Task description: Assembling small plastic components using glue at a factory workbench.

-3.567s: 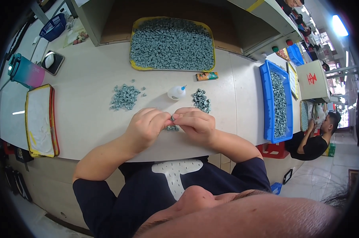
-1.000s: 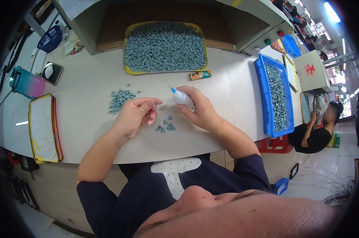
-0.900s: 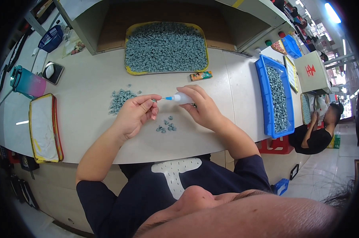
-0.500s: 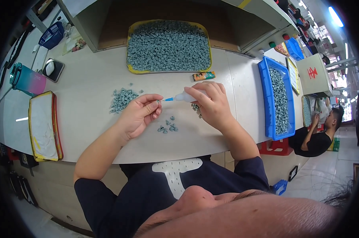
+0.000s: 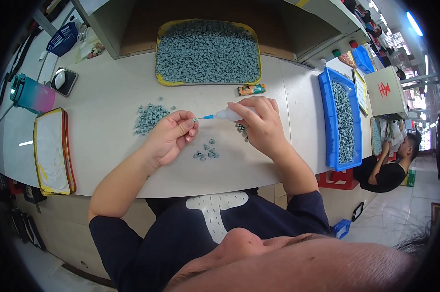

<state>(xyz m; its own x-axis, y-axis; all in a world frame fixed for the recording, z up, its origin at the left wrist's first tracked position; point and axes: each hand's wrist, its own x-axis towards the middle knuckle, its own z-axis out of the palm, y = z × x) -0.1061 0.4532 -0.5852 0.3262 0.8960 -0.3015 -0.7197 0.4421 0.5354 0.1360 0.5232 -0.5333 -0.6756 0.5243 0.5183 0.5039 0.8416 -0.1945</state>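
Note:
Between thumb and forefinger, my left hand pinches a small grey-green piece. My right hand grips a white squeeze bottle with a blue needle tip, held on its side. The thin needle points left and its end is at the pinched piece; whether it touches, I cannot tell. A heap of loose grey-green pieces lies beyond my left hand. Several more loose pieces lie on the table between my forearms. A few dark, shiny pieces show partly behind my right hand.
A yellow-rimmed tray full of pieces stands at the back, a small orange-green packet before it. At right is a blue bin of pieces. Left are a cloth-lined tray, a teal-pink bottle and a phone. A co-worker sits far right.
My left fingertips and the pinched piece have shifted slightly up and left. The bottle has moved a little the same way, its needle still at the piece.

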